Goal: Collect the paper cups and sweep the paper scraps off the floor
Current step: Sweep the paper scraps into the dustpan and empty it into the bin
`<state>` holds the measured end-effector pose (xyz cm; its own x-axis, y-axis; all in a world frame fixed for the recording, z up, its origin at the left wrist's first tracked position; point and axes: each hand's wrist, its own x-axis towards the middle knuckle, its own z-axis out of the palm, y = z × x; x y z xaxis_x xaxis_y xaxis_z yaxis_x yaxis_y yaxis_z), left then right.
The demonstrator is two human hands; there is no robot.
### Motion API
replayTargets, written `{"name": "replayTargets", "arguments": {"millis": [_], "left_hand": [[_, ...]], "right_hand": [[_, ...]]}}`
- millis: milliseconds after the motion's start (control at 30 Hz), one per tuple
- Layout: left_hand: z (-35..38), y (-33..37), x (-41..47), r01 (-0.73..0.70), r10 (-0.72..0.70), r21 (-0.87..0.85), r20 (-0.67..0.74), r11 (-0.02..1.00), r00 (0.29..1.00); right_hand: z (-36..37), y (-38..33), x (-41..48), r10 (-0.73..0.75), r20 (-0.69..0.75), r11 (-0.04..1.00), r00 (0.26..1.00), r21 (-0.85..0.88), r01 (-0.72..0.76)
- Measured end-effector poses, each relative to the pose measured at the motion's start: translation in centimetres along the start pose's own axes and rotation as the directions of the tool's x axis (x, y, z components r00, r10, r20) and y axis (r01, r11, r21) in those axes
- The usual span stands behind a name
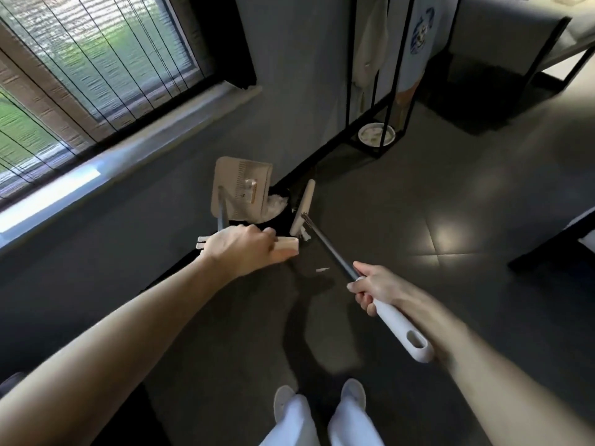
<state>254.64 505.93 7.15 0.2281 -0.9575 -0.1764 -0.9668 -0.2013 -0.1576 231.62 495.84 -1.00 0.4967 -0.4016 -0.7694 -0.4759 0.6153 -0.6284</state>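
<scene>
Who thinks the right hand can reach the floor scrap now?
Probably not directly: the right hand holds the broom handle, so it is occupied, though bare floor around the scrap leaves the way free.

This looks like a room in a home. A wide window (96, 59) with thin blinds opens onto greenery. The floor (450, 188) is laid with dark grey tiles. Against the grey wall stands a black metal clothes rack (396, 75) hung with a white garment (370, 43) and a printed blue T-shirt (421, 30), with a bowl (376, 134) on its base. A table (576, 43) stands in the far corner. A household broom (331, 249) and dustpan (241, 188) are in use.
</scene>
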Motion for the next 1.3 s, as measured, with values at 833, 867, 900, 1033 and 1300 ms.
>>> {"name": "replayTargets", "arguments": {"millis": [833,867,900,1033,1300], "left_hand": [[9.5,9.3,-32.7,0.447,-0.776,-0.869,0.129,0.212,0.617],[9.6,10.5,-34.2,0.461,-0.783,-0.866,0.145,0.195,0.604],[9.7,11.8,-35.7,0.478,-0.795,-0.860,0.160,0.179,0.585],[9.6,18.4,-41.2,0.535,-0.842,-0.833,0.185,0.139,0.507],[8.5,37.0,-51.6,0.624,-0.954,-0.779,0.227,-0.057,0.196]], "right_hand": [[6.1,13.1,-14.0,0.119,0.181,0.917,0.976,-0.397,-0.038],[6.2,14.3,-14.4,0.145,0.194,0.900,0.970,-0.434,-0.048],[6.2,15.4,-14.8,0.172,0.208,0.880,0.963,-0.472,-0.055],[5.4,19.7,-16.3,0.263,0.258,0.791,0.930,-0.610,-0.055],[0.8,28.7,-21.9,0.487,0.384,0.469,0.785,-0.873,0.136]]}}
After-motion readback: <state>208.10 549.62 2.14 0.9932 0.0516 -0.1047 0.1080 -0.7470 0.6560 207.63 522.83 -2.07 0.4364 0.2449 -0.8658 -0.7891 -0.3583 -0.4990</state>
